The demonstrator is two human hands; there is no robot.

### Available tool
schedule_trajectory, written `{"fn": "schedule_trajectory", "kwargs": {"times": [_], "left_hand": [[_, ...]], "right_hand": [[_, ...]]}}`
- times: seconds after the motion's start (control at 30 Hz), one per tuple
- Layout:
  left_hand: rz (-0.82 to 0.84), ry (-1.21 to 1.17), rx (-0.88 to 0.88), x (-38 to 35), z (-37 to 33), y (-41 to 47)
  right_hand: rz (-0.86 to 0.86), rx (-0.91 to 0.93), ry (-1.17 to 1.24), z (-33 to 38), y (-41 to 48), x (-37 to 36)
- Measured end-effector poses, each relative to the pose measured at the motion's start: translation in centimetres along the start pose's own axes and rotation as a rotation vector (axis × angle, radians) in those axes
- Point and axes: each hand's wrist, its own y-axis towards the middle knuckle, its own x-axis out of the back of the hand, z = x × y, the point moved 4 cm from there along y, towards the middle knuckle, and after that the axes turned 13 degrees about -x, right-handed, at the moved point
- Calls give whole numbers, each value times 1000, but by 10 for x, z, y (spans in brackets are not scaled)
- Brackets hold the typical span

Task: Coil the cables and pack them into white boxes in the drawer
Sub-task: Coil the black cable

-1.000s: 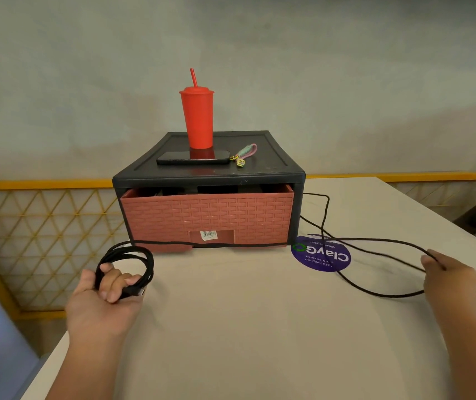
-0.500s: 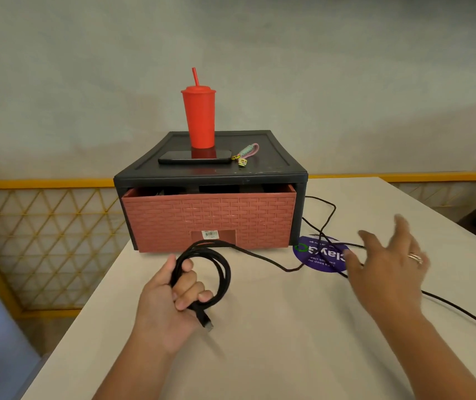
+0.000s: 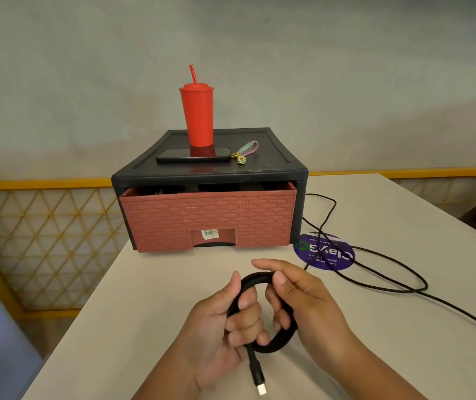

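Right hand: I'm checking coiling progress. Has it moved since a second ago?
Yes. The right hand came in leftward from beyond the purple sticker and now grips the coiled cable.

2 hands show: 1 left hand (image 3: 216,327) and 1 right hand (image 3: 306,307). Cables: 1 coiled black cable (image 3: 262,346) with 1 white-tipped plug (image 3: 262,389) hanging free, and 1 loose black cable (image 3: 389,287) strung over the table (image 3: 404,356); whether the 2 are joined cannot be told. There is 1 drawer unit (image 3: 271,168) with 1 brick-red drawer (image 3: 207,220), bearing 1 barcode label (image 3: 210,233). On its top stand 1 red tumbler (image 3: 197,116) with 1 straw (image 3: 192,75), 1 phone (image 3: 193,155) and 1 keychain strap (image 3: 246,150). The table carries 1 round purple sticker (image 3: 324,255).
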Motion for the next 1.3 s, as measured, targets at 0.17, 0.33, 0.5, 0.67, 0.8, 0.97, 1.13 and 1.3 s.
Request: {"fn": "schedule_trajectory", "kwargs": {"times": [0.17,0.33,0.5,0.67,0.8,0.97,1.13,1.3], "left_hand": [[65,-119,-24,2,4,2],[346,-257,-13,3,8,4],[401,-154,-15,3,10,-3],[440,-103,-21,3,7,-4],[453,-183,27,-2,8,0],[391,-314,-46,-5,3,0],[353,-445,-159,21,-26,0],[172,-387,-319,33,-46,6]], "right_hand": [[-134,-34,158,-1,0,-2],[-156,-2,173,4,-4,-3],[-116,83,30,13,-8,-6],[10,149,-33,16,-10,-13],[-5,106,-108,12,-6,-4],[-26,95,-124,3,0,3],[-160,149,-521,-9,8,12],[-301,95,-728,-17,15,20]]}}
